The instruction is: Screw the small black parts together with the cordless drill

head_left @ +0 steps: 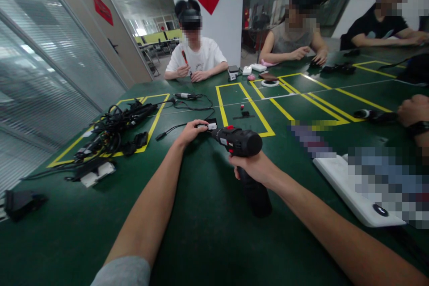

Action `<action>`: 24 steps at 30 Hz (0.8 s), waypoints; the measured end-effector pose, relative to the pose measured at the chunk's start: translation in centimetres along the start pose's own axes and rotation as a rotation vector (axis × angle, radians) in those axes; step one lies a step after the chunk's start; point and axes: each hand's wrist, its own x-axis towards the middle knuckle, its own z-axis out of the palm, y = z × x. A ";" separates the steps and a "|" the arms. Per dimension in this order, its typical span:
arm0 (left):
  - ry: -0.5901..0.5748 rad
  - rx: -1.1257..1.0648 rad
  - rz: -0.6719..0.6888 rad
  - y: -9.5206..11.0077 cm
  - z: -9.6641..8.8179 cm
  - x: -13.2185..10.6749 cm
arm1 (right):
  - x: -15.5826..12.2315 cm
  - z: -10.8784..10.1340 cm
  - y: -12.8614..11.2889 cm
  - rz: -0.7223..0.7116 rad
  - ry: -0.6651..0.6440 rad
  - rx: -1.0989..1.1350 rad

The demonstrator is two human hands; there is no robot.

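Note:
My right hand [256, 169] is wrapped round the grip of a black and red cordless drill [241, 142], whose nose points left. The drill's tip meets a small black and white device [207, 126] on the green table [201, 214]. My left hand [191, 132] pinches that device and holds it down on the table. A thin black cable [170, 130] runs left from it.
A heap of black cables and adapters [114, 132] lies at the left inside yellow tape lines. A white block [97, 175] and a black plug [20, 202] sit nearer the left edge. A white tray [355, 192] is at right. Other people sit across the table, and another person's hand [414, 111] rests at right.

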 end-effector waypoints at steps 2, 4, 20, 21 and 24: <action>0.003 0.002 -0.010 0.2 0.0 -0.1 | 0.0 0.0 0.1 -0.007 -0.008 0.009; 0.005 0.012 -0.009 0.4 0.0 -0.1 | -0.1 -0.1 0.0 -0.001 -0.007 0.020; 0.030 -0.021 -0.029 -0.2 0.2 0.2 | 0.2 0.3 -0.1 -0.032 0.003 -0.106; 0.030 -0.024 -0.028 -0.2 0.1 0.2 | 0.2 0.3 -0.1 -0.040 -0.001 -0.106; 0.021 -0.029 -0.033 -0.1 0.1 0.3 | 0.4 0.4 0.0 -0.051 -0.015 -0.097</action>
